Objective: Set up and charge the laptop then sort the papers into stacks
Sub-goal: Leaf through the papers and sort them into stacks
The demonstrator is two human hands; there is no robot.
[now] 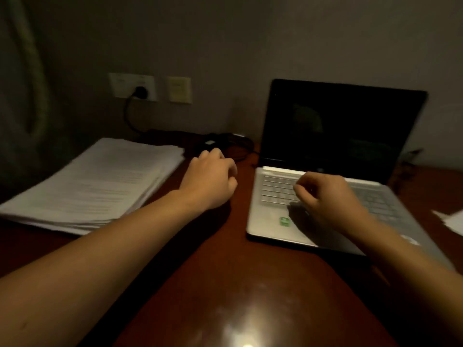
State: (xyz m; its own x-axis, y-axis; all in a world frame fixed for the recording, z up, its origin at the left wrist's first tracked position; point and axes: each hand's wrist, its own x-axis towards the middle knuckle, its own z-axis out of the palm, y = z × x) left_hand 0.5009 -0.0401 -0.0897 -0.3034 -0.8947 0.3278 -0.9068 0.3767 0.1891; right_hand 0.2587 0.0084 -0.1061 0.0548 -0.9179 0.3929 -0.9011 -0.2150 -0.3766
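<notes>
The laptop (325, 171) stands open on the right side of the dark wooden desk (225, 284), its screen black and its silver keyboard facing the person. The right hand (328, 199) is over the left half of the keyboard, fingers bent loosely down toward the keys and close together, gripping nothing. Whether the tips touch the keys cannot be told.

The left hand (210, 179) lies between the laptop and a thick stack of papers (95, 181) at the left. Its fingers are curled in, knuckles up, and the fingertips are hidden, so it cannot be told if they pinch anything. Just beyond it sits a dark charger (213, 144) with a cable (129, 116) running up to a plug (140, 91) in the wall socket (120, 83). One more sheet (451, 219) shows at the right edge.
</notes>
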